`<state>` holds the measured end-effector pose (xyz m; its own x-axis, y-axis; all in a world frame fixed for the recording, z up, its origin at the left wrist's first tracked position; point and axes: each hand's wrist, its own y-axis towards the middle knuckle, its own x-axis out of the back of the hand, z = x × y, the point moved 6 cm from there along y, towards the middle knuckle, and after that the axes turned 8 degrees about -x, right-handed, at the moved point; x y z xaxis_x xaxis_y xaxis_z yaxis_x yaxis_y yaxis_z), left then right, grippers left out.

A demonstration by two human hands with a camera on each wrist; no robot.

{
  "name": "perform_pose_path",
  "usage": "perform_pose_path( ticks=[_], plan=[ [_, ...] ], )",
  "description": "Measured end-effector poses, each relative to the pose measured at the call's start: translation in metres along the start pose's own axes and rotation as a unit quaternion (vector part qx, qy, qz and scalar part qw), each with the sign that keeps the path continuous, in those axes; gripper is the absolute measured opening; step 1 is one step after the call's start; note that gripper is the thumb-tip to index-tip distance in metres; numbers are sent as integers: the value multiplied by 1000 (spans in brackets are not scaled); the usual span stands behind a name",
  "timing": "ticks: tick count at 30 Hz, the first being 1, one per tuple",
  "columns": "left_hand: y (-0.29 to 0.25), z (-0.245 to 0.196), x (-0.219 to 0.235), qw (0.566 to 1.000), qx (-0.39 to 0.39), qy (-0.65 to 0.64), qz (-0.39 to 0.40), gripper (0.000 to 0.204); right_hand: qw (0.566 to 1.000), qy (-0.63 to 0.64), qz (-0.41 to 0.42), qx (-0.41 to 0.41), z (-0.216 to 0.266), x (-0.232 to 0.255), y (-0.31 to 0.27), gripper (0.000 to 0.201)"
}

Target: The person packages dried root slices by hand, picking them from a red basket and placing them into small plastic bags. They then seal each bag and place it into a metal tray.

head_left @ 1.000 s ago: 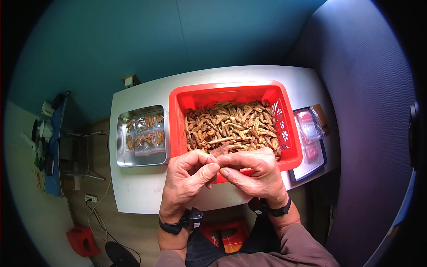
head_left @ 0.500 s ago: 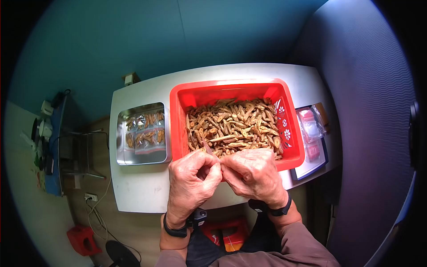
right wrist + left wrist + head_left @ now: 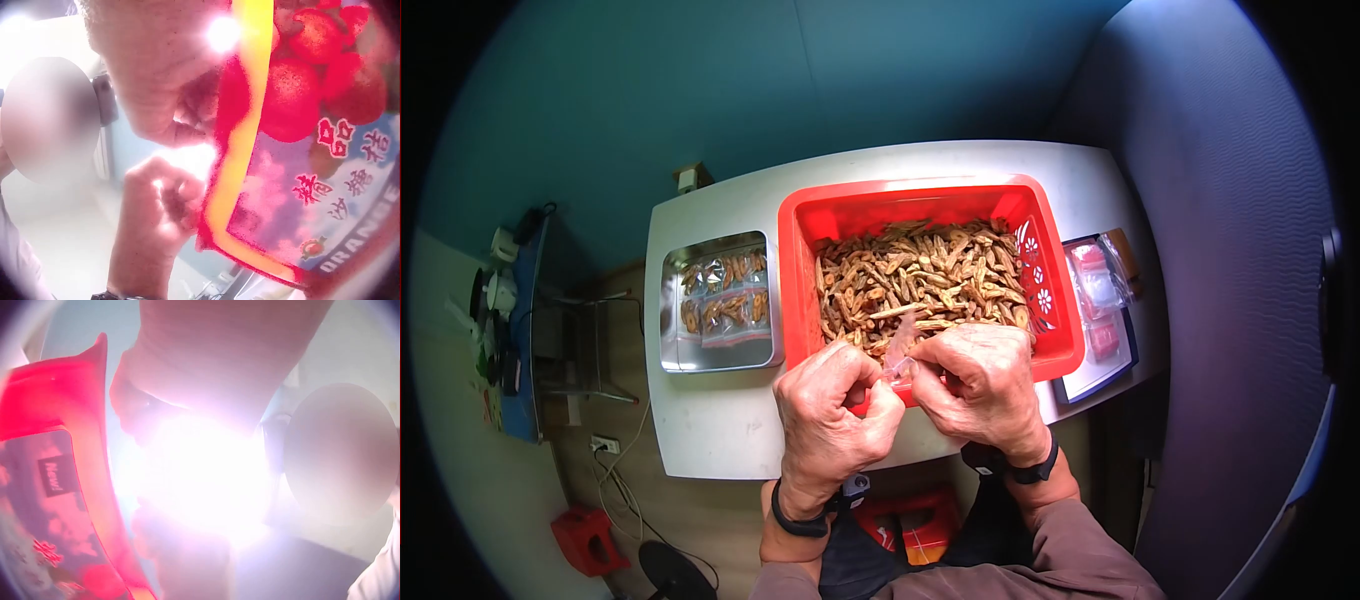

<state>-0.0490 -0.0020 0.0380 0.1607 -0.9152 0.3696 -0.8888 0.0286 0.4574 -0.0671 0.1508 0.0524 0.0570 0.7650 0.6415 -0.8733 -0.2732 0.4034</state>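
Over the near rim of the red basket (image 3: 792,265), both hands pinch a small clear plastic bag (image 3: 899,345), which stands up between them. My left hand (image 3: 835,410) holds one side of it between thumb and curled fingers. The other side is pinched by my right hand (image 3: 983,388), close beside. Brown dried root slices (image 3: 930,275) fill much of the basket. Seen from the right wrist, the left hand (image 3: 147,219) and right hand (image 3: 156,75) face each other at the basket's printed outer wall (image 3: 350,206). Glare hides the fingertips in the left wrist view.
To the left on the white table (image 3: 710,420) stands a metal tray (image 3: 685,358) with several filled zip bags (image 3: 730,305). At the right lie clear packets with red parts (image 3: 1103,340) on a dark-edged board (image 3: 1090,383). A red stool (image 3: 587,540) is on the floor.
The hands have drawn slightly apart at the fingertips, and the small bag now shows more fully between them. The left hand has shifted a little to the right since the first frame.
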Motion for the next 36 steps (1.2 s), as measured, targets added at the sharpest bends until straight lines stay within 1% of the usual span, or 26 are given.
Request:
perform_pose_path(
  ticks=[2,5,7,8,13,18,21,23,25,26,27,29,30,32,36],
  plan=[
    [0,-1,-1,999,-18,31,-1,15,1000,-14,0,-3,0,-1,0,9],
    [-2,-1,-5,999,-11,29,14,16,1000,0,-16,15,-1,-2,1,10],
    [-1,-1,-8,999,-13,32,17,16,999,-16,22,42,-1,-8,0,12],
    [-1,-2,-9,999,-15,34,20,16,999,-16,22,41,-1,-8,0,12],
    [-2,0,-12,999,-9,41,34,17,998,-6,-7,65,-1,-7,-1,15],
    [-2,-4,-12,997,-7,65,45,18,997,-50,19,59,5,-2,-3,18],
    [-1,-6,-9,996,-17,89,25,19,996,-66,34,45,3,1,-5,17],
    [-2,-7,-10,994,-22,100,48,15,996,-67,38,37,2,0,-4,17],
    [-1,-7,-7,995,-20,86,55,16,999,-33,-15,20,-2,6,-3,12],
    [0,-7,-7,995,-18,71,64,26,999,-33,-14,20,-2,7,-2,12],
    [3,-7,-6,995,-17,71,63,26,1000,-18,-13,-2,-6,9,-1,13],
    [9,-18,-7,991,-112,52,56,63,998,27,-20,-47,-10,11,0,20],
    [9,-17,-8,991,-112,52,56,63,998,27,-20,-46,-9,12,0,20],
    [7,-17,-20,979,-148,78,113,85,996,69,9,-58,-8,12,0,19],
    [-1,-12,-32,968,-188,97,135,81,997,61,4,-43,-8,12,-1,17]
  ],
)
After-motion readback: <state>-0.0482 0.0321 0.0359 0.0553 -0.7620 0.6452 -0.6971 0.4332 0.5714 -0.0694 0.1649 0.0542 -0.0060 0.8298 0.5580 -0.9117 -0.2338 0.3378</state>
